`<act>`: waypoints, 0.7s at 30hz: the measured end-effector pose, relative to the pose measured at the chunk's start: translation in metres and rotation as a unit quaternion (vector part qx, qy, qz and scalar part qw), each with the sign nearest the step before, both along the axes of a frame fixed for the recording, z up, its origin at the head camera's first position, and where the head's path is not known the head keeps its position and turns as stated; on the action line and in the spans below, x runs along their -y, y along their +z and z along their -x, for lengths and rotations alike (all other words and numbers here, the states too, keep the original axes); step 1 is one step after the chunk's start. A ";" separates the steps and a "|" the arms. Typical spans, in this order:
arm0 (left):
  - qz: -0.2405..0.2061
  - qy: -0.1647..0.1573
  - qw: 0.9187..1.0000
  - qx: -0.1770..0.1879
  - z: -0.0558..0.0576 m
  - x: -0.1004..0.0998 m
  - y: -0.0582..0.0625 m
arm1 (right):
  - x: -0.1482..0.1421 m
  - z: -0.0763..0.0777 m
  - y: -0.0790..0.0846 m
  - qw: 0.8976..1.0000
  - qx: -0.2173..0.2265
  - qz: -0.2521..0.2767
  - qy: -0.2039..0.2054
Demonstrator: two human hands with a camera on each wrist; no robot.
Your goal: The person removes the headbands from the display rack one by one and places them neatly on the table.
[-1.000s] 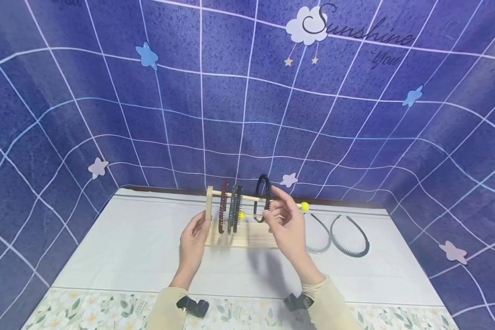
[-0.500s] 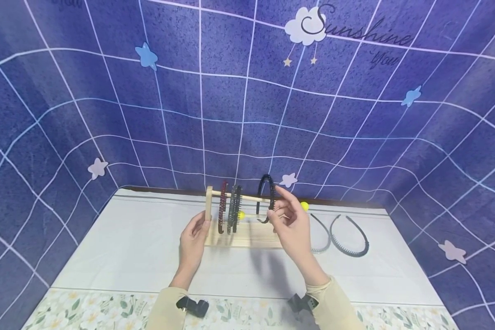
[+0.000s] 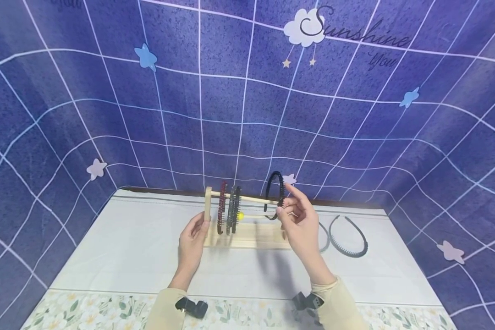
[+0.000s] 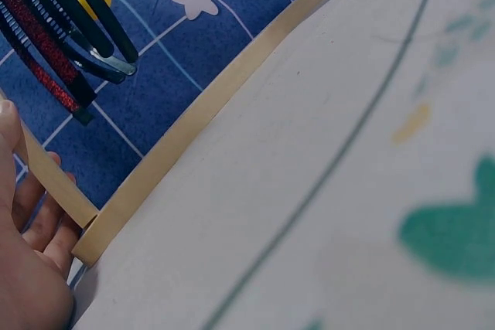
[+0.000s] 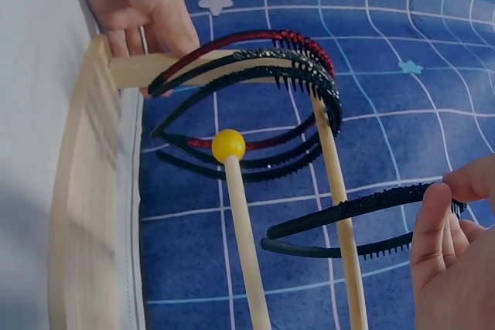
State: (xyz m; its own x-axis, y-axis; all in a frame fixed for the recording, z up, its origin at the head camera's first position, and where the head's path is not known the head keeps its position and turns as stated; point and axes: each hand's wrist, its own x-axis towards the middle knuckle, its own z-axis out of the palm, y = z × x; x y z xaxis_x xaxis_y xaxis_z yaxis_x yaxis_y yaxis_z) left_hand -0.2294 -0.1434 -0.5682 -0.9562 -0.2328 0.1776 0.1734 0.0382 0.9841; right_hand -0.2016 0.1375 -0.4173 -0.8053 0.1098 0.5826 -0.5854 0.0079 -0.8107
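My right hand (image 3: 303, 227) pinches a black toothed headband (image 5: 363, 205) between thumb and fingers. That headband loops around the upper wooden rod (image 5: 334, 168), set apart from the others. With my left hand (image 3: 192, 238) I grip the left post (image 3: 208, 206) of a wooden stand, thumb in front and fingers behind. Closer to that post, a red headband (image 3: 221, 208), a glittery grey headband (image 3: 230, 211) and a black headband (image 3: 237, 211) hang together on the same rod. In the head view, the rod's right end is hidden behind my right hand.
A lower rod tipped with a yellow ball (image 5: 228, 146) points toward the hanging headbands. The stand's base (image 3: 247, 237) rests on the white tabletop (image 3: 140, 252). To the right lie a dark headband (image 3: 354, 255) and a lighter one (image 3: 327, 238), partly covered by my hand.
My right hand has drawn the black headband rightward along the rod, away from the other headbands, and now covers the rod's yellow end. My left hand stays on the post.
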 end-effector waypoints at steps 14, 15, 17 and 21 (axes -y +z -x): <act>-0.005 0.000 1.000 -0.001 -0.002 0.000 0.001 | -0.023 -0.001 0.004 1.000 0.006 0.023 -0.007; -0.004 0.000 1.000 -0.001 -0.003 -0.001 0.001 | -0.025 -0.001 0.003 1.000 0.006 0.025 -0.007; -0.004 0.000 1.000 -0.002 -0.002 -0.001 0.001 | -0.029 0.000 0.002 1.000 0.002 0.027 -0.011; -0.006 -0.001 1.000 -0.005 -0.002 0.000 0.001 | -0.036 0.000 0.002 1.000 -0.005 0.024 -0.020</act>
